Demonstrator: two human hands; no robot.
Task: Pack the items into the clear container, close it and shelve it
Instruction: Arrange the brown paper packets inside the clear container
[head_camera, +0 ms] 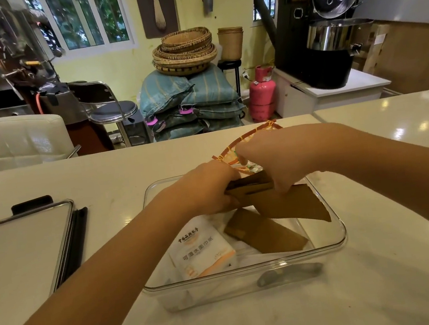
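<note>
Both your hands are over the clear container, which sits open on the pale counter right in front of you. Your left hand and right hand are both closed on a bundle of brown paper sleeves, held tilted above the far half of the box. Inside already lie a white tissue packet at the near left and another brown sleeve beside it, touching. To do this step well, level the bundle before you let go and lay it along the long side, on top of the sleeve there, so nothing sticks up past the rim. The bundle's low corner is close to the right wall; ease it inward. Just behind your hands sits a woven tray, so don't swing back. The lid waits well apart on your left, with open counter between.
</note>
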